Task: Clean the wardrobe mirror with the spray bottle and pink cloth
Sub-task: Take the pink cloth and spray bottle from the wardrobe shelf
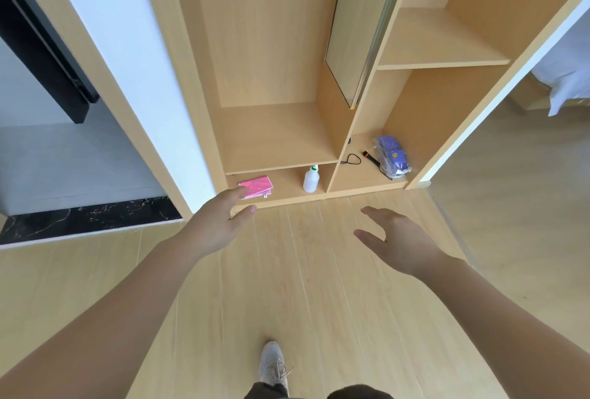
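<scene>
Both hands, left (214, 229) and right (403, 243), fingers spread, empty; risk of toppling upright white plastic spray bottle (311, 179) near folded pink cloth (256, 187) at wardrobe's bottom shelf (287, 186) front edge.

The wardrobe's (204, 86) bottom slot is low, roofed by a shelf (281, 138). Inside it, bare board lies between the pink cloth (256, 187) and the spray bottle (311, 179), which stand well apart; a divider (343, 162) walls the slot's right side.

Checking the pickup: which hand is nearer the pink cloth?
Left. The left hand reaches just short of the pink cloth; the right hand hovers farther right.
</scene>
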Demonstrator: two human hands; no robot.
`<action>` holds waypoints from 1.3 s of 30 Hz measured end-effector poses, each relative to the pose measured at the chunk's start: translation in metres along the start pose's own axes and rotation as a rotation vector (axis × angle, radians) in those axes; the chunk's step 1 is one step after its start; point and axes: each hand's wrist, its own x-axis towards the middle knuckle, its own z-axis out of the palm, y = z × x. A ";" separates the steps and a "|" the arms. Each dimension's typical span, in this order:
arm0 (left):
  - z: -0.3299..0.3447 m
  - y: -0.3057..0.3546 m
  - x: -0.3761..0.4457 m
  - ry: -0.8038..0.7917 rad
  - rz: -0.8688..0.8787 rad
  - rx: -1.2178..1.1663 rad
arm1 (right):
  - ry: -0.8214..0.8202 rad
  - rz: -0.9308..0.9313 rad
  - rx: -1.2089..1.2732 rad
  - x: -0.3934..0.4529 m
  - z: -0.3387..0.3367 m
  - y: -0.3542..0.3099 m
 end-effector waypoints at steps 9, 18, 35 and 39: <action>-0.001 0.025 0.067 0.033 -0.009 -0.010 | -0.017 -0.057 -0.019 0.085 -0.023 0.033; 0.034 0.048 0.109 0.107 -0.200 -0.024 | -0.085 -0.295 -0.030 0.189 -0.047 0.062; 0.010 0.018 0.188 0.238 -0.309 -0.061 | -0.215 -0.486 -0.088 0.342 -0.057 -0.003; -0.014 -0.002 0.238 0.185 -0.270 -0.045 | -0.215 -0.456 -0.129 0.377 -0.056 -0.023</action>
